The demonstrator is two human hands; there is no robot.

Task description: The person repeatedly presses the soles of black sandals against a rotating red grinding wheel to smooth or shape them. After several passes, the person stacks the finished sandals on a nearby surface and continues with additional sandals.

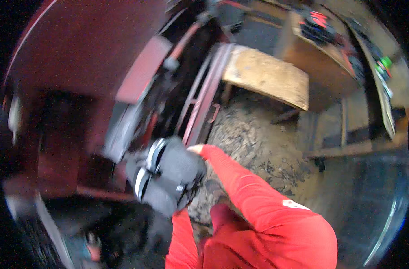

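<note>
In front of me is a bulky grey padded bundle (177, 168) with black and white bands; its exact kind is blurred by motion. My right hand (195, 149) is against its far right side, closed on it, with the fingers mostly hidden behind. My left forearm (183, 237) in its red sleeve reaches up to the bundle's near underside. The left hand itself is covered by the bundle, so its fingers do not show. To the left of the bundle, a large dark red machine (94, 54) has a long grey and red frame (204, 96) running away from me.
A low wooden bench (267, 76) stands ahead. Beside it, a wooden box-like cabinet (321, 67) carries dark and red items. The floor (258, 134) is strewn with dark scraps. On the right are a wooden shelf (348, 148) and a dark shiny surface (361, 201).
</note>
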